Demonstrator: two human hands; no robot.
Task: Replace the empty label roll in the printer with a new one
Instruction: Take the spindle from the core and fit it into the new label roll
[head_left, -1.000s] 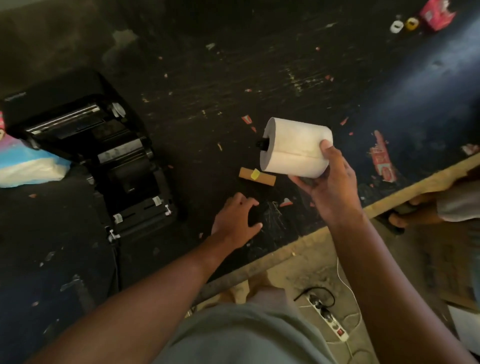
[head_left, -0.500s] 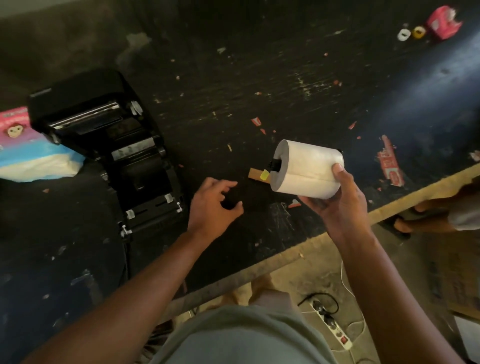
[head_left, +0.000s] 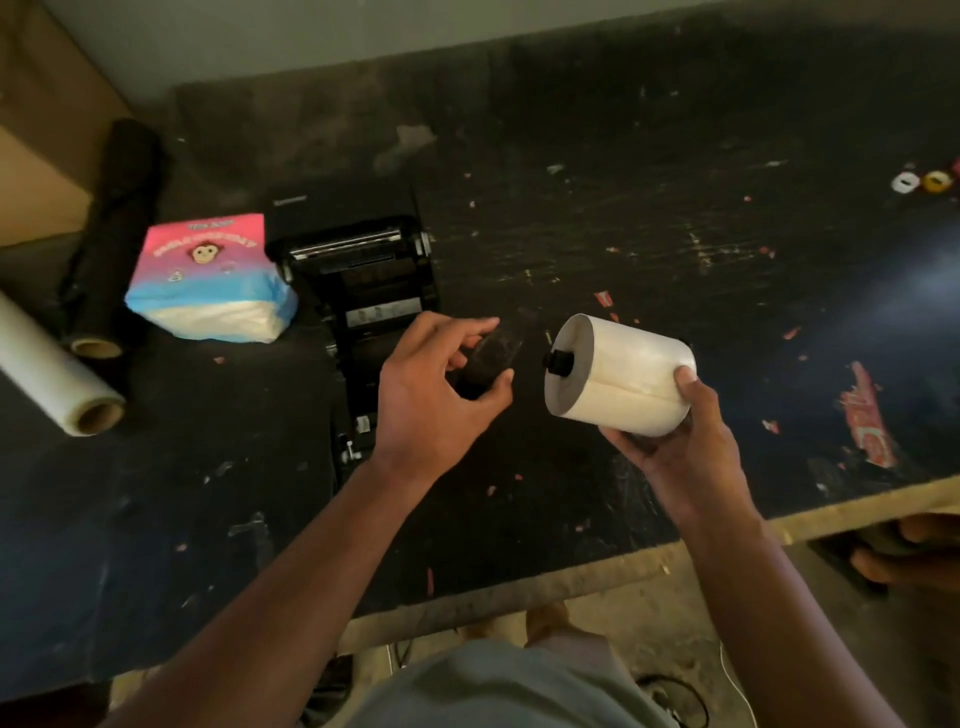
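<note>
1. One white label roll (head_left: 623, 379), a black spindle (head_left: 558, 362) poking from its core, sits above the desk (head_left: 675, 234) in the right hand (head_left: 675, 441), fingers curled around it.
2. The left hand (head_left: 431, 395) pinches one dark part (head_left: 491, 358), blurred.
3. One printer (head_left: 363, 280) lies open behind it.
4. Further left: one pink-and-blue pack (head_left: 208, 280) and two film rolls (head_left: 52, 374).

Both forearms were bare, with no sleeves, watch or rings showing on the left hand (head_left: 434, 400) or right hand (head_left: 680, 447). Grey-green clothing (head_left: 498, 686) covered the body near the camera.
</note>
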